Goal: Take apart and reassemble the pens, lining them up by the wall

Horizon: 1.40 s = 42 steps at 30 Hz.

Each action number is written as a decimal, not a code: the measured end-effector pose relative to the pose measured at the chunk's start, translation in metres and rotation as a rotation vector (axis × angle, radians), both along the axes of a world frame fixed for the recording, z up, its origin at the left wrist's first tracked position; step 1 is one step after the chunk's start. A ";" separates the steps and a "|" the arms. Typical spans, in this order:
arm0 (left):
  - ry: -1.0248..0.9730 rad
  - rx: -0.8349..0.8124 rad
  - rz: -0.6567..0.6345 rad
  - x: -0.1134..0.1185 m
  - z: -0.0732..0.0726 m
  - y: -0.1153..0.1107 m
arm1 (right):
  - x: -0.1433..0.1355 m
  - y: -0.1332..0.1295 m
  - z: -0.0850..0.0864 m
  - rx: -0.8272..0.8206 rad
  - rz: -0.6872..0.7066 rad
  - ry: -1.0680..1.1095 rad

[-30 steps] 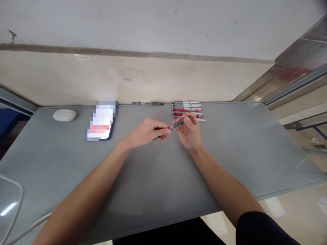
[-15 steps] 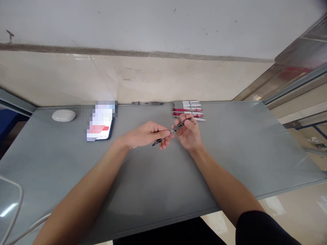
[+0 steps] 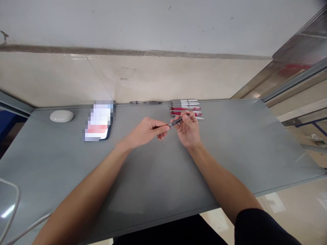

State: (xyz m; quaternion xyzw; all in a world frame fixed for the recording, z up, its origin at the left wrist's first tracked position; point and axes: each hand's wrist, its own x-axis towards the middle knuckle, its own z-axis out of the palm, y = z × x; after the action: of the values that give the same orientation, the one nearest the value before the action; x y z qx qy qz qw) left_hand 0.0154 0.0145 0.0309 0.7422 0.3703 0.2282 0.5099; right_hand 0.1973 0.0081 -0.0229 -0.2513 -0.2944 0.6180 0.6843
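Observation:
A dark pen (image 3: pixel 177 121) is held between my two hands above the grey table, slanting up to the right. My left hand (image 3: pixel 150 131) pinches its lower left end between thumb and fingers, hiding that tip. My right hand (image 3: pixel 189 130), palm turned up, grips the grey upper part with thumb and fingertips. Just behind my right hand lies a row of several white and red pens (image 3: pixel 185 103), partly covered by the fingers. Another dark pen (image 3: pixel 145 102) lies by itself along the table's back edge, left of the row.
The grey table (image 3: pixel 158 183) runs up against a tiled wall (image 3: pixel 163 80). On the left are a phone (image 3: pixel 99 122) with a lit, blurred screen and a white computer mouse (image 3: pixel 61 116). A white cable (image 3: pixel 15 204) curves across the near left corner.
My left hand has shifted along the pen, and the black end that stuck out below its fingers is now hidden. My right hand keeps its grip. The view has shifted slightly.

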 end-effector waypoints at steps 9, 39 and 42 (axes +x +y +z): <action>0.012 0.053 0.086 0.002 -0.007 0.002 | -0.003 0.000 0.003 0.040 0.035 0.048; -0.908 -0.193 0.774 0.048 -0.041 -0.030 | -0.008 0.000 0.001 -0.030 0.077 -0.526; -0.811 -0.170 0.759 0.043 -0.042 -0.033 | -0.007 0.002 0.000 -0.073 0.047 -0.443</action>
State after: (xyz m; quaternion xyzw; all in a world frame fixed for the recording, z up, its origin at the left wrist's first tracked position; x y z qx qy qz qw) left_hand 0.0583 -0.0190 -0.0114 0.3656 0.4028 0.6323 0.5517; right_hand 0.1900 0.0101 -0.0234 -0.3983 -0.4206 0.5738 0.5789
